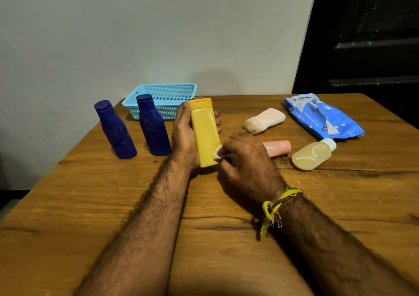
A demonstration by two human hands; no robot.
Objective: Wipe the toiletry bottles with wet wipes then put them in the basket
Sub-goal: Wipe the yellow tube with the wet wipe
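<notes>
The left hand [184, 134] grips the yellow bottle [205, 132] from the side, with the thumb on the near face and the fingertips showing round its far edge. The bottle stands almost upright, its cap at the top, just above the wooden table [226, 239]. The right hand [247, 157] holds a white wet wipe [219, 153] with curled fingers and presses it against the lower right side of the yellow bottle. On this wrist there is a yellow thread band [273, 212].

To the left stand two dark blue bottles [115, 130] [154, 125], both upright and close to each other. Behind them, at the far edge of the table, sits the light blue basket [163, 99] (no bottle shows inside it from this angle).

To the right, a pale cream bottle [264, 120] lies on its side, and a pink bottle [277, 148] lies partly hidden behind the right hand. Near it lies a clear yellowish bottle [313, 154] with a white cap. The blue pack of wipes [322, 116] lies at the far right, its top torn open.
</notes>
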